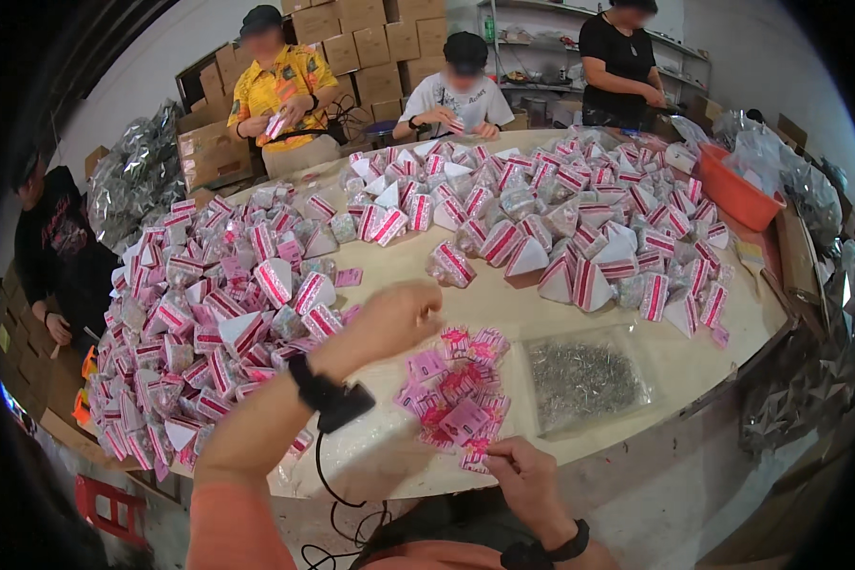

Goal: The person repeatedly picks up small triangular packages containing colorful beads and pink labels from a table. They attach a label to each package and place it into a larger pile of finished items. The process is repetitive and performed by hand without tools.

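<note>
Over the middle of the table, my left hand has its fingers curled in; whatever may be inside them is hidden. A loose pile of small pink printed cards lies just to the right of that forearm. At the pile's near edge, my right hand pinches a pink card between thumb and fingers. To the right of the cards, a clear plastic bag full of small thin metal pieces lies flat. Beyond my left hand stands a small clear pouch with a pink-and-white header.
Heaps of similar pouches cover the table's left and far sides. An orange basin and a brush sit at the right. Several people work around the table. Cables hang at the near edge, and a red stool stands lower left.
</note>
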Motion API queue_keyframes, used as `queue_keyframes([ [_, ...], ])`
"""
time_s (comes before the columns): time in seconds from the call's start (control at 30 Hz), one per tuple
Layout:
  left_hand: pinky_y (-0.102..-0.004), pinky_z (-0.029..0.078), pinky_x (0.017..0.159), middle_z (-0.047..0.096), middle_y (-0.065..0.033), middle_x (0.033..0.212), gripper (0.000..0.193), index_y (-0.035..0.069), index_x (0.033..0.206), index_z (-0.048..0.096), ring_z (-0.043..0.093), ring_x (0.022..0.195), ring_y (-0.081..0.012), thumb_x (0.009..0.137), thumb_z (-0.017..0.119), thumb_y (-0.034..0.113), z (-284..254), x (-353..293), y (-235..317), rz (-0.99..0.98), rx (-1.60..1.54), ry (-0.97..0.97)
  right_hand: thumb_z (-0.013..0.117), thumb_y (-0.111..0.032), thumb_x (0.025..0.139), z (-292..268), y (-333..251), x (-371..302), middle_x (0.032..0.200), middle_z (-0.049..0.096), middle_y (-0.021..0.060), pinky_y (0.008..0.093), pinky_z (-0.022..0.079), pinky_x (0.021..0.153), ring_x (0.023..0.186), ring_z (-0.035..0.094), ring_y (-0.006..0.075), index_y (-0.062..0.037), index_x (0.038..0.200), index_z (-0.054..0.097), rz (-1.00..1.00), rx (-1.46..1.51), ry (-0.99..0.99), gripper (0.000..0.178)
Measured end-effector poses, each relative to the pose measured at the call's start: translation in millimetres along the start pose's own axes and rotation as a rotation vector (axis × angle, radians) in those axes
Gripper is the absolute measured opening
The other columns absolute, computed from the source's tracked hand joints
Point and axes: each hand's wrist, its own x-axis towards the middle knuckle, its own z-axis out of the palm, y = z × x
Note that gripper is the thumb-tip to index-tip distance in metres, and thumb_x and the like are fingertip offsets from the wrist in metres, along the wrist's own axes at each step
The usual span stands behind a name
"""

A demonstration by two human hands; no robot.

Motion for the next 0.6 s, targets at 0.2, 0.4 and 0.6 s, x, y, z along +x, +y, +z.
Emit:
queue_keyframes([
  [0.2,-0.0553,0.042,0.089,0.039,-0.0122,0.134,0.068,0.013,0.135,0.039,0.039,0.123,-0.0349,0.074,0.068,0.011,47,89,-82,0.161,0.73,0.05,0.065,-0.009,0.086,-12,8,5,0.078,0.065,0.0062,0.024,0.047,0.063,0.07,0.056,0.0071,-0.0009,0.098,0.064,0.097,0.108,-0.059,0.015],
  [0.4,-0.0463,0.044,0.091,0.046,-0.0144,0.125,0.068,0.009,0.134,0.04,0.043,0.118,-0.0351,0.072,0.067,0.007,90,120,-112,0.047,0.761,-0.041,0.069,-0.007,0.081,-32,15,6,0.074,0.063,0.0015,0.0216,0.046,0.06,0.067,0.055,0.0053,-0.0004,0.092,0.066,0.168,0.088,0.007,0.013],
  [0.6,-0.0448,0.047,0.086,0.053,-0.0185,0.112,0.074,0.0,0.119,0.049,0.051,0.109,-0.0342,0.061,0.078,0.035,62,96,-124,-0.2,0.584,-0.051,0.068,-0.006,0.08,-33,9,17,0.075,0.063,0.0015,0.0215,0.046,0.061,0.068,0.056,0.0055,-0.0004,0.094,0.064,0.194,0.22,-0.037,0.015],
])
